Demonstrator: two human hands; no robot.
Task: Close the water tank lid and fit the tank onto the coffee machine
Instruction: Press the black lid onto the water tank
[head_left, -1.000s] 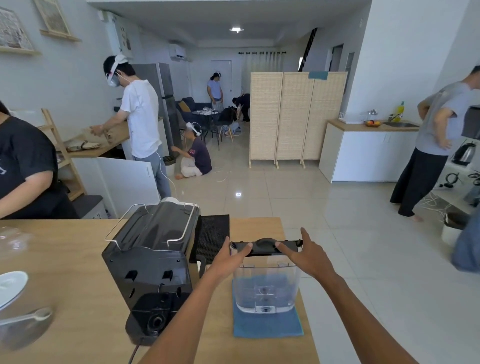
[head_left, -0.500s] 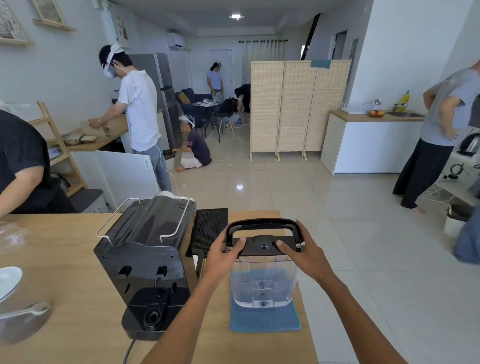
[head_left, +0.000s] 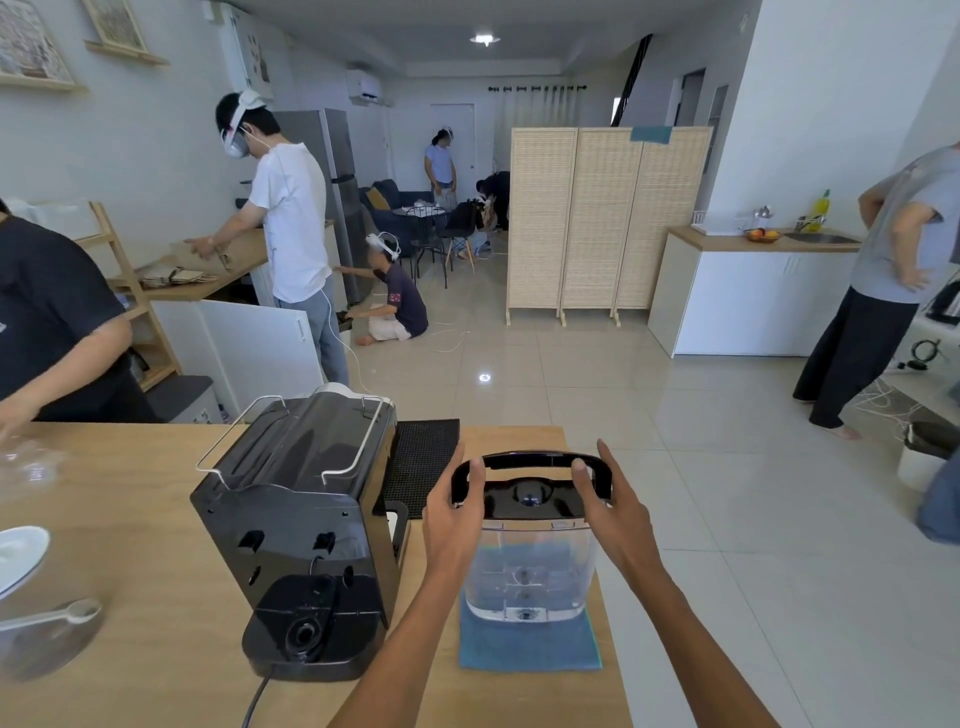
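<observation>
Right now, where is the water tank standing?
In the head view, the water tank stands on a blue cloth, just right of the coffee machine.

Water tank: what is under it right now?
A blue cloth on the wooden table lies under the water tank; the cloth's middle shows only blurred through the clear base.

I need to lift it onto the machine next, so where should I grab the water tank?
Grip the water tank by its raised black handle, reaching from above: it arches over the lid, and the clear walls look smooth and wide. The coffee machine stands just left.
</observation>
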